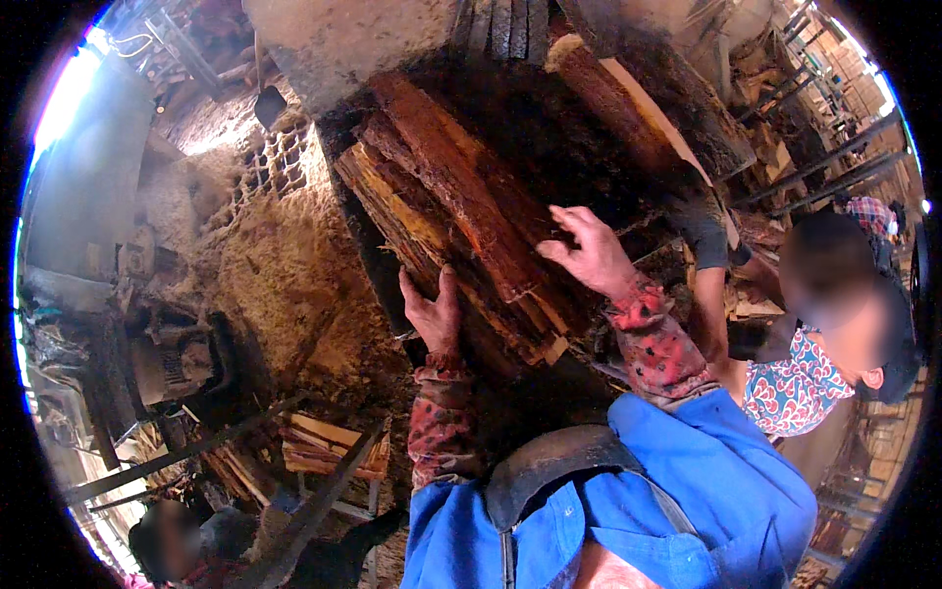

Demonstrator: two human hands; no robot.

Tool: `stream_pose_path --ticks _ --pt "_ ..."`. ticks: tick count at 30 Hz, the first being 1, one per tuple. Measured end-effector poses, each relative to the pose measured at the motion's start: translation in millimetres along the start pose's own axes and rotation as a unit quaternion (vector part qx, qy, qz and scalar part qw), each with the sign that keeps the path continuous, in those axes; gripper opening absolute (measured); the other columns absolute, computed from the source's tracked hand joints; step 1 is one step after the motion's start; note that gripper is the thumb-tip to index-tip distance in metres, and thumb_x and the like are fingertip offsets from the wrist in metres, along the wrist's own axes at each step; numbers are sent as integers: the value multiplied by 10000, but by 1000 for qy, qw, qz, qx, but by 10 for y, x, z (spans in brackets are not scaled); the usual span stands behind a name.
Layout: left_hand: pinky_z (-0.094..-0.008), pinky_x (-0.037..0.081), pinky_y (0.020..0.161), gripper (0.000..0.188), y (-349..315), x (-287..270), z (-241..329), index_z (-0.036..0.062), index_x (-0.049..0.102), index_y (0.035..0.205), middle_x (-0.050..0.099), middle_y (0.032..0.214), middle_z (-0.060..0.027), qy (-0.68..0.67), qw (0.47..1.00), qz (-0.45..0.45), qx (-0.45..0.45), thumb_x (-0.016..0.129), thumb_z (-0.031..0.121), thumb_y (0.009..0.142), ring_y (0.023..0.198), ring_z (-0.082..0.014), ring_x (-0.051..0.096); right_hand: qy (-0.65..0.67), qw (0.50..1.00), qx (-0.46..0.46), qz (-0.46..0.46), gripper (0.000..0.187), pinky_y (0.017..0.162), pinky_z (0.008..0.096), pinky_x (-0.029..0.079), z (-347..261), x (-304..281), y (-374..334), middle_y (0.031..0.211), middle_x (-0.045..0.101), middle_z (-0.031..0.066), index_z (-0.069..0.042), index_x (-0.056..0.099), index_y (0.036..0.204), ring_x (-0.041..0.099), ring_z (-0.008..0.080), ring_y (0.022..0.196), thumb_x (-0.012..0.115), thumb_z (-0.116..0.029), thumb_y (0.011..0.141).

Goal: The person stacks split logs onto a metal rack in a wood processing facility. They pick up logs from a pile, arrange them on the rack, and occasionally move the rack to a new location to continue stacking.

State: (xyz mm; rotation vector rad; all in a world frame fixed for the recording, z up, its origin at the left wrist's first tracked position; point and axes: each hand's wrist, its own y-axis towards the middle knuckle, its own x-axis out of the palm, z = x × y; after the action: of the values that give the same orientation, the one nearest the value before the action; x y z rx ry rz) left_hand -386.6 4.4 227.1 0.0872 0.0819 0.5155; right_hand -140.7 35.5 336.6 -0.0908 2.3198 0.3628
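A pile of long, rough bark-edged wood slabs [442, 177] lies slantwise on a dark surface in front of me. My left hand [433, 312] is at the pile's near left side, thumb and forefinger spread against the slab edges. My right hand [595, 253] is over the pile's right side, its fingers apart and nothing held in them. Whether its fingertips touch the wood I cannot tell. Patterned red sleeves cover both my forearms. Farther right, a long board with a pale edge [659, 126] slants toward a co-worker's dark-gloved hand [699, 232].
A co-worker in a cap [800, 393] stands close at my right. Another person [186, 545] is at the lower left. Sawdust [285, 285] heaps left of the pile, with a shovel [269, 106] beyond. A motor [177, 358], metal bars and stacked wood strips [334, 444] stand at the left.
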Motion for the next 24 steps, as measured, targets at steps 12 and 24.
stream_pose_path --ticks 12,24 --pt "-365 446 965 735 -168 -131 128 -112 405 1367 587 1253 -225 -5 1000 1 -10 755 279 852 1121 -249 563 -142 984 -39 -96 636 875 441 506 -722 283 134 1056 597 220 54 515 1292 586 380 1005 659 -252 754" --pt "-369 418 997 756 -235 -116 267 -114 386 1380 572 1260 -233 40 999 1 -6 742 308 863 1145 -266 537 -171 980 -98 -13 415 790 433 538 -498 -544 -243 1021 634 214 91 566 1185 637 381 861 555 -33 789"
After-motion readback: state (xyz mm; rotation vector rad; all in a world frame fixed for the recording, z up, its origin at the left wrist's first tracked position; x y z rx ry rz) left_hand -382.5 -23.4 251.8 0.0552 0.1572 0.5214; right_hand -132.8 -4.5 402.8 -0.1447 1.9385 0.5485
